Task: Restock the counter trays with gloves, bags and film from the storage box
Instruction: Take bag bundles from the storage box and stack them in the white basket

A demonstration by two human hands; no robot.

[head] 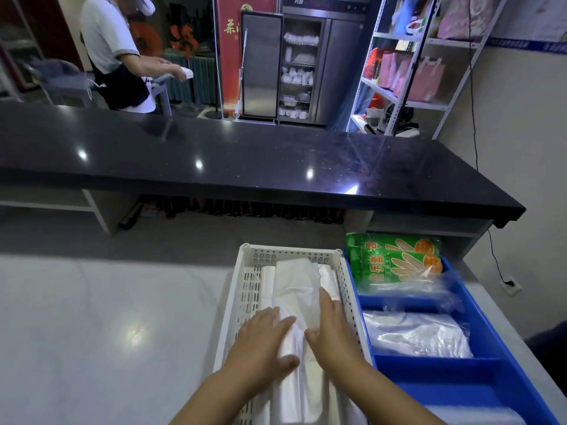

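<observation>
**Two trays side by side, bag tray being settled**

Both hands work in the white perforated plastic tray (245,305) on the pale glossy worktop (107,317). The left hand (260,338) lies flat, fingers spread, on a stack of thin white plastic bags (294,289). The right hand (331,329) presses the same stack from its right side, fingers extended — neither is closed around anything.

Progress, as judged from how things lie:
- White tray holds bags already, with what look like rolls along both sides; this step seems to be the tidying of that load.
- Blue divided plastic tray (469,305), touching the white one on its right, has green glove packets (395,259) in its far compartment and clear plastic bags (417,332) in the middle one.
- Its nearer compartment looks bare — probably still to fill. A pale object at the bottom edge is cut off; cannot tell what it is.
- No storage box in view.

Writing: the green packets carry red Chinese characters beside a printed glove outline and orange fruit — too small to read surely. Beyond the black stone counter (245,161), a red banner (233,32) shows yellow characters, partly cut off.
</observation>
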